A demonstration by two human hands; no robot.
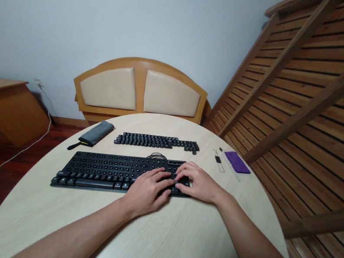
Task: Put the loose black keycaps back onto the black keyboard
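Note:
A black keyboard [95, 171] lies on the round table, its upper rows bare of caps and its bottom rows still capped. My left hand [150, 189] rests across its right part, fingers stretched out and apart. From the right, my right hand [197, 182] bends over the keyboard's right end. Its thumb and fingertips close around a small dark keycap [176, 183], partly hidden by the fingers. Behind the keyboard, removed keycaps [146, 140] stand in rows, with a smaller group to their right. The keyboard's coiled cable [157, 156] sits at its back edge.
A dark grey pouch [96, 133] lies at the table's left. To the right are a wire keycap puller [218, 159], a thin brush [230, 164] and a purple cloth [237, 162]. A headboard [141, 86] stands behind the table [193, 238]; wooden slats [321, 105] lean at right.

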